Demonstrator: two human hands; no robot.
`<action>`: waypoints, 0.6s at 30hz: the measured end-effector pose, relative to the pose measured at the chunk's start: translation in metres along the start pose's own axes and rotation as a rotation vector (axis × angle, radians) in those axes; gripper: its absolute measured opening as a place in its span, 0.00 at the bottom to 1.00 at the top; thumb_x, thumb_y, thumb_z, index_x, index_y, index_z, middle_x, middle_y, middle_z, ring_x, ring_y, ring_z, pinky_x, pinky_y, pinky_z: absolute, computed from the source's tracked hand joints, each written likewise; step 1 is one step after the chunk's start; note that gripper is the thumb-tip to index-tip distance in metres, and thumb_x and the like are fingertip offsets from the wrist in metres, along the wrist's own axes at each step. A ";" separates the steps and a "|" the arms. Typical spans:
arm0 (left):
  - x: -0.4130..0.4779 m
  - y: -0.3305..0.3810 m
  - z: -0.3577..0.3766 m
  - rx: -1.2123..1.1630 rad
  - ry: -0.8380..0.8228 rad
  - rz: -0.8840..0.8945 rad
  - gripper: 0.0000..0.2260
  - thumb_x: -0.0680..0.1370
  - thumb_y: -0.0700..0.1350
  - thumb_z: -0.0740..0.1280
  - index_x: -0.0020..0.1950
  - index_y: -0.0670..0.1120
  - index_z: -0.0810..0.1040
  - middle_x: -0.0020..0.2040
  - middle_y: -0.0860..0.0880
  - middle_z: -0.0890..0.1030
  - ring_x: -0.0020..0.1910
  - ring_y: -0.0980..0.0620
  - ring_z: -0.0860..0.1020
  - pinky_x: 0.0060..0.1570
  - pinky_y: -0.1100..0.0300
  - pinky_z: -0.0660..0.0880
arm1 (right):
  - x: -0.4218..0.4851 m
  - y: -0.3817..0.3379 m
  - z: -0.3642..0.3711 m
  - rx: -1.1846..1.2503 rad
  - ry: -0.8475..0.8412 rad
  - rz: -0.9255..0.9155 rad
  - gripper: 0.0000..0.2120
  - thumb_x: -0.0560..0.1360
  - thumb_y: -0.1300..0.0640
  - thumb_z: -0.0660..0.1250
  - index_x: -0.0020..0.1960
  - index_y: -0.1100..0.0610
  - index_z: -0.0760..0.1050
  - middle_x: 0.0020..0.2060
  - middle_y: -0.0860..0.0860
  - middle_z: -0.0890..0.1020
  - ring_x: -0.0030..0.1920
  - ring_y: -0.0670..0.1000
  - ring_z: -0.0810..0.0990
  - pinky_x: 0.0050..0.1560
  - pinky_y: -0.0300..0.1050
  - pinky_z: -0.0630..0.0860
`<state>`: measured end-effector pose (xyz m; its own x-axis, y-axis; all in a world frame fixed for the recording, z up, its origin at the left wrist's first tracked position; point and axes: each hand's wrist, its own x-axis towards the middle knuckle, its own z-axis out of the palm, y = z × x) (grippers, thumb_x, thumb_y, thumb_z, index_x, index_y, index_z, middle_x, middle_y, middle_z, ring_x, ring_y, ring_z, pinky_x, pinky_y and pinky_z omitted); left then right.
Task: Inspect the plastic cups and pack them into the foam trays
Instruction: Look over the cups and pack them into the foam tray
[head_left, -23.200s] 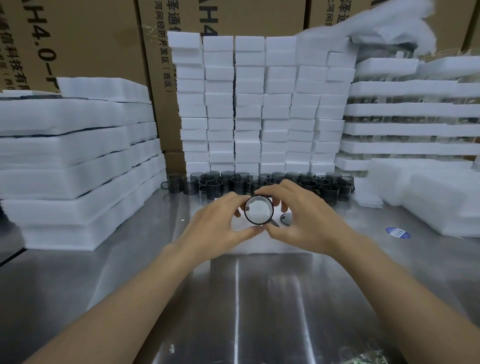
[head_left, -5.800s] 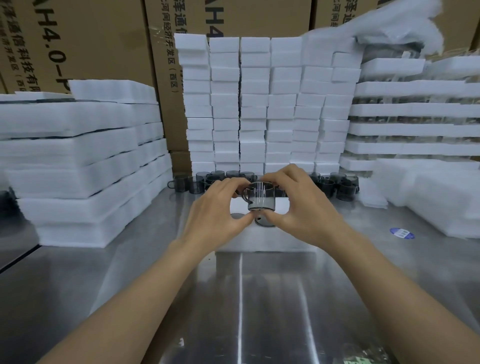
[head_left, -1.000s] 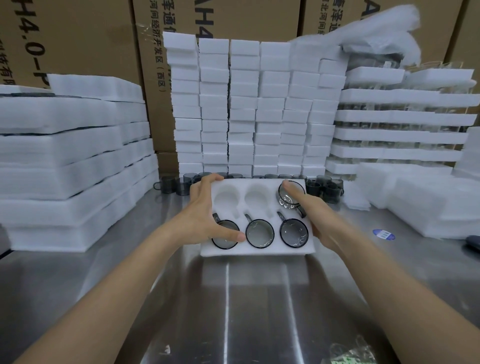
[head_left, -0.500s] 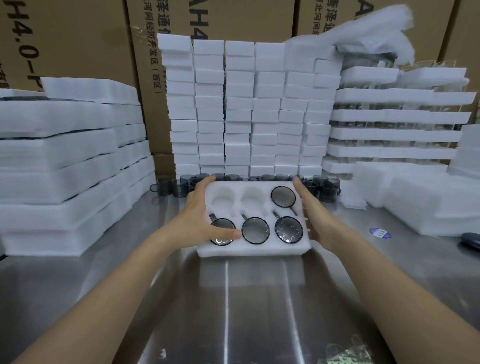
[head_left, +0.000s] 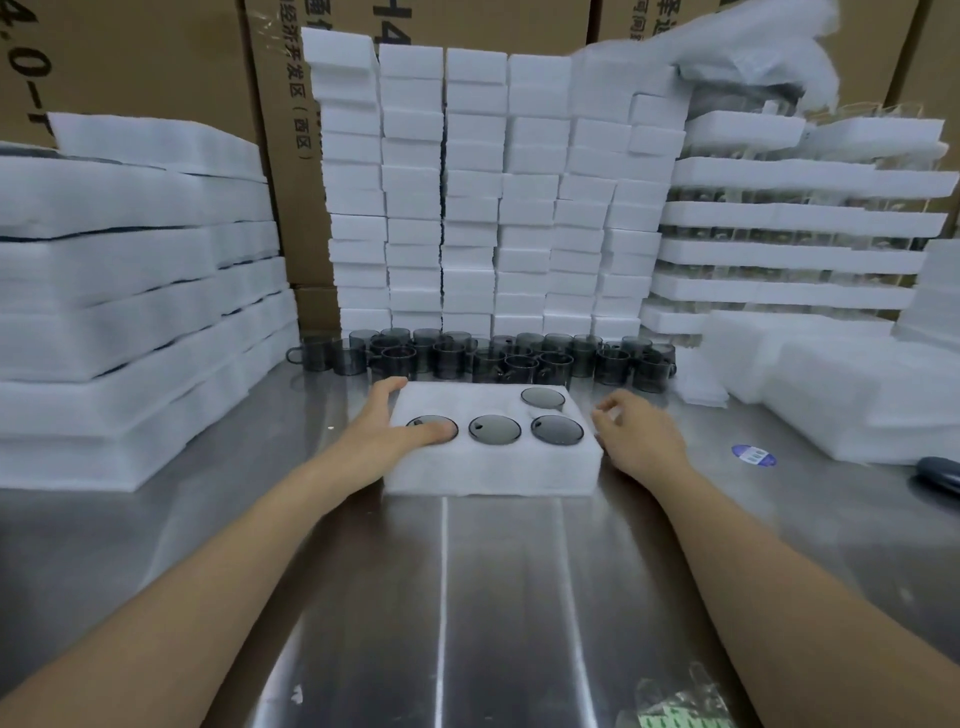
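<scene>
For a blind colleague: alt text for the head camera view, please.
A foam tray on a steel table holds four dark plastic cups. The left hand rests on its left edge, the right hand is beside its right edge; loose cups stand behind.

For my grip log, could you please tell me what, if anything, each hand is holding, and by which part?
Nothing is gripped. The left hand rests on the tray's left edge; the right hand holds nothing.
</scene>
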<state>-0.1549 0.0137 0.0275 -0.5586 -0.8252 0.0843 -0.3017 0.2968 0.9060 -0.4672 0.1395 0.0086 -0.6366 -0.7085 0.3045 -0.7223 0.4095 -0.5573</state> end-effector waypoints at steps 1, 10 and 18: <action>0.001 -0.001 0.001 -0.003 0.011 -0.003 0.53 0.62 0.72 0.78 0.81 0.63 0.58 0.78 0.53 0.70 0.73 0.48 0.74 0.77 0.46 0.69 | 0.006 -0.002 0.004 -0.114 -0.017 -0.040 0.12 0.85 0.47 0.61 0.65 0.49 0.75 0.51 0.52 0.85 0.56 0.59 0.82 0.50 0.50 0.73; 0.011 -0.013 0.002 0.010 0.025 0.050 0.49 0.60 0.75 0.73 0.78 0.67 0.60 0.80 0.56 0.67 0.78 0.50 0.68 0.80 0.44 0.64 | 0.060 -0.007 0.024 -0.261 -0.046 -0.180 0.30 0.85 0.39 0.56 0.84 0.36 0.49 0.39 0.50 0.77 0.44 0.57 0.78 0.43 0.51 0.73; 0.018 -0.022 0.000 0.027 0.022 0.059 0.40 0.63 0.75 0.73 0.72 0.76 0.61 0.80 0.56 0.68 0.80 0.54 0.64 0.81 0.44 0.62 | 0.080 -0.003 0.033 -0.219 -0.032 -0.211 0.22 0.84 0.36 0.56 0.75 0.39 0.62 0.44 0.48 0.81 0.51 0.57 0.81 0.49 0.54 0.77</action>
<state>-0.1586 -0.0074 0.0092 -0.5594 -0.8159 0.1464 -0.2895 0.3578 0.8878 -0.5066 0.0630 0.0093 -0.4597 -0.8076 0.3695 -0.8811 0.3625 -0.3037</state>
